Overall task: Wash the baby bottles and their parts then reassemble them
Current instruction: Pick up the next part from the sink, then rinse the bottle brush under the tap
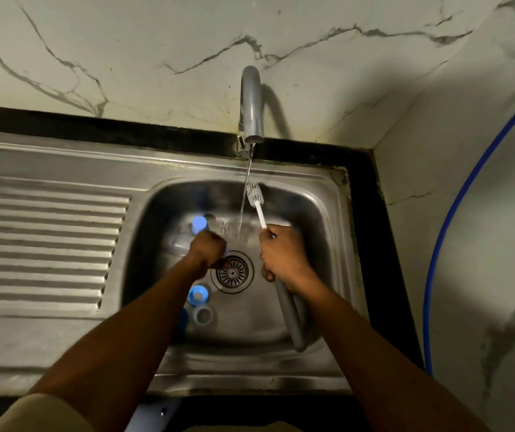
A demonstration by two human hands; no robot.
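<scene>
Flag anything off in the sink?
Nothing damaged or spilled. Blue ring and grey ring lie loose in the sink by the drain strainer. Right hand holds the bottle brush; what the left hand grips is blurred.

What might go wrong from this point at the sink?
1. The blue ring and grey ring lie loose on the floor of the sink, close to the drain. The running water may wash grime over them or nudge them about.
2. The right hand holds the brush with its bristles at the stream's edge, so they may spray water onto the wall.
</scene>
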